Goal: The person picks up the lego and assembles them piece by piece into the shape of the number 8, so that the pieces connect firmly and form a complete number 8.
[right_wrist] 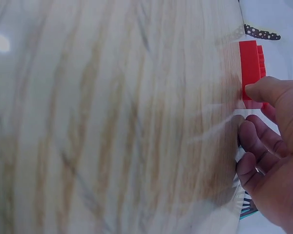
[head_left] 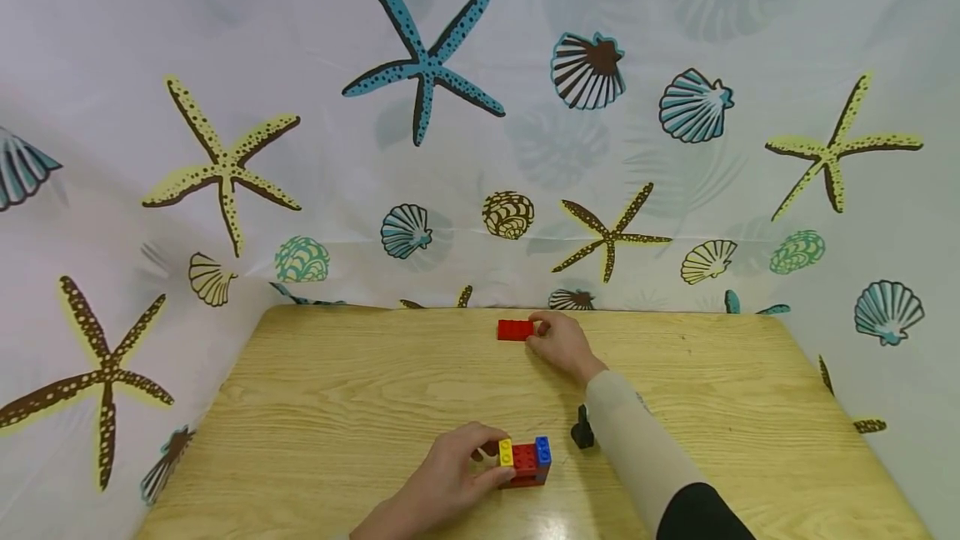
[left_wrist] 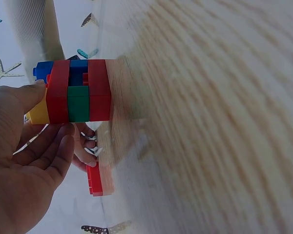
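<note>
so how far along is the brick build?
Done: a small stack of red, yellow, blue and green bricks stands on the table, held by the left hand. In hand: the right hand touches a loose red brick at the far edge; grip unclear. Left: that brick is not yet on the stack.

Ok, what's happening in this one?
A person is working with toy bricks at a wooden table. Their left hand grips a small stack of bricks at the near edge. Their right hand reaches to the far edge, thumb touching a loose red brick that lies flat on the table.
</note>
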Demonstrator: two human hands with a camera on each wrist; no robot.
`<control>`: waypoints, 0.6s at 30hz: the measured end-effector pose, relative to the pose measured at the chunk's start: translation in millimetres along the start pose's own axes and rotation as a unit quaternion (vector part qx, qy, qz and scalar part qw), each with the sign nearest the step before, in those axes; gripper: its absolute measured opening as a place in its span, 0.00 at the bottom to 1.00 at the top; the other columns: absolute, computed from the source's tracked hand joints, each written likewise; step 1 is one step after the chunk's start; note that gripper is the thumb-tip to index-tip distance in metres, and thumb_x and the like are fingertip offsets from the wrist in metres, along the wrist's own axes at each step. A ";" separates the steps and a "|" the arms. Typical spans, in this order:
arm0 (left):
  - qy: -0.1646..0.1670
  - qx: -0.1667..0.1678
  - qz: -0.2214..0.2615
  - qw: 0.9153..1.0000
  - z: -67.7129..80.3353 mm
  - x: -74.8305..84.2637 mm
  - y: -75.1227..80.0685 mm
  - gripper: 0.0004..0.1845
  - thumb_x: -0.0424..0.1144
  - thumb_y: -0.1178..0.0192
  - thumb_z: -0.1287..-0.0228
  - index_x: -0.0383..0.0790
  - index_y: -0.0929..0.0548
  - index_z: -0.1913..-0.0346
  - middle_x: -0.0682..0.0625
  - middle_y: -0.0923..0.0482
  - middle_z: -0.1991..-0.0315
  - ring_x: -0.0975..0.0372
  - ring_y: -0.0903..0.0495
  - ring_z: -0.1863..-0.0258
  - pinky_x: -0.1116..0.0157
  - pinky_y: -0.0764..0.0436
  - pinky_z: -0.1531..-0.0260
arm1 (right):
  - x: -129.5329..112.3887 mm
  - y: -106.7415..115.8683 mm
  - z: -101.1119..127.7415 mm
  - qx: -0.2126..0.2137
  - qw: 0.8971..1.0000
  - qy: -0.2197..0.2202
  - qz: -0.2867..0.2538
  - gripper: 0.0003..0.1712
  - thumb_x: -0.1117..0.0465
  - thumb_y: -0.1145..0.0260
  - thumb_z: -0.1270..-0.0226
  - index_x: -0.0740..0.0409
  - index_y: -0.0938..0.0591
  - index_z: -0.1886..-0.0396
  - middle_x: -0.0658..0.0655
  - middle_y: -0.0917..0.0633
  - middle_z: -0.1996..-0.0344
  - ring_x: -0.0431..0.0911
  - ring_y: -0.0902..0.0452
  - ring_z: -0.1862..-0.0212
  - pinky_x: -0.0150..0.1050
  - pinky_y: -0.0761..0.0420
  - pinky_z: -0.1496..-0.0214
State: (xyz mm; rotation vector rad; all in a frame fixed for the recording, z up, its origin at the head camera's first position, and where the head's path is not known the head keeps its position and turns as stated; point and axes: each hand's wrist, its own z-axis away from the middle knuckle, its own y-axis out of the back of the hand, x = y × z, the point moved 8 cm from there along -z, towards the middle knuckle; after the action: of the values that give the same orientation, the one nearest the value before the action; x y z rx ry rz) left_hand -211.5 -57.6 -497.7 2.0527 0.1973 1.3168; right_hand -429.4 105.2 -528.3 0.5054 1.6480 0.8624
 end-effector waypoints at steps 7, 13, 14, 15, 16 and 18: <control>-0.003 0.000 -0.003 1.000 -0.4 -1.8 -1.4 0.20 0.47 0.30 0.28 0.35 0.15 0.44 0.51 0.13 0.54 0.60 0.14 0.57 0.66 0.13 0.58 | 0.5 1.1 2.8 0.007 1.000 0.003 -0.019 0.20 0.61 0.27 0.32 0.62 0.15 0.42 0.61 0.13 0.56 0.51 0.21 0.57 0.50 0.18 0.47; -0.008 0.000 -0.005 1.000 -0.5 -1.0 -1.5 0.20 0.46 0.30 0.29 0.35 0.15 0.44 0.51 0.13 0.54 0.60 0.14 0.58 0.66 0.13 0.58 | 3.0 3.0 9.4 0.000 0.998 -0.013 -0.068 0.19 0.62 0.27 0.31 0.64 0.16 0.43 0.62 0.12 0.49 0.51 0.18 0.54 0.50 0.17 0.44; -0.007 0.000 -0.005 1.000 -0.5 -1.2 -1.4 0.20 0.46 0.30 0.29 0.35 0.15 0.44 0.51 0.13 0.54 0.60 0.14 0.58 0.66 0.13 0.58 | 3.3 3.2 10.4 -0.002 0.997 -0.015 -0.075 0.19 0.62 0.27 0.31 0.63 0.16 0.43 0.61 0.13 0.48 0.51 0.18 0.54 0.49 0.16 0.45; -0.008 0.000 -0.005 1.000 -0.6 -1.4 -1.4 0.20 0.46 0.30 0.29 0.35 0.15 0.44 0.50 0.13 0.54 0.60 0.14 0.58 0.66 0.13 0.58 | 3.4 3.3 11.3 -0.004 0.997 -0.015 -0.079 0.19 0.62 0.27 0.30 0.63 0.16 0.43 0.61 0.13 0.47 0.50 0.18 0.55 0.48 0.16 0.47; -0.008 0.000 -0.005 1.000 -0.6 -1.7 -1.3 0.20 0.46 0.29 0.29 0.35 0.15 0.44 0.50 0.13 0.54 0.60 0.14 0.58 0.66 0.13 0.58 | 3.4 3.6 12.3 -0.006 0.996 -0.016 -0.085 0.19 0.62 0.27 0.30 0.62 0.16 0.43 0.60 0.13 0.47 0.50 0.18 0.56 0.46 0.16 0.48; -0.008 0.000 -0.006 1.000 -0.4 -2.2 -1.1 0.20 0.46 0.29 0.29 0.35 0.15 0.44 0.50 0.13 0.54 0.60 0.14 0.58 0.66 0.13 0.58 | 2.6 4.4 14.3 -0.008 0.996 -0.014 -0.090 0.18 0.61 0.27 0.30 0.61 0.17 0.43 0.59 0.13 0.47 0.48 0.18 0.57 0.43 0.17 0.51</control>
State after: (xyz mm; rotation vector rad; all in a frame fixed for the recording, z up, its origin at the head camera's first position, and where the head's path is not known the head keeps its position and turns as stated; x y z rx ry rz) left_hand -212.7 -57.6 -499.9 2.0583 0.2021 1.2941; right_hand -416.8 113.7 -527.7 0.3512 1.6326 0.7314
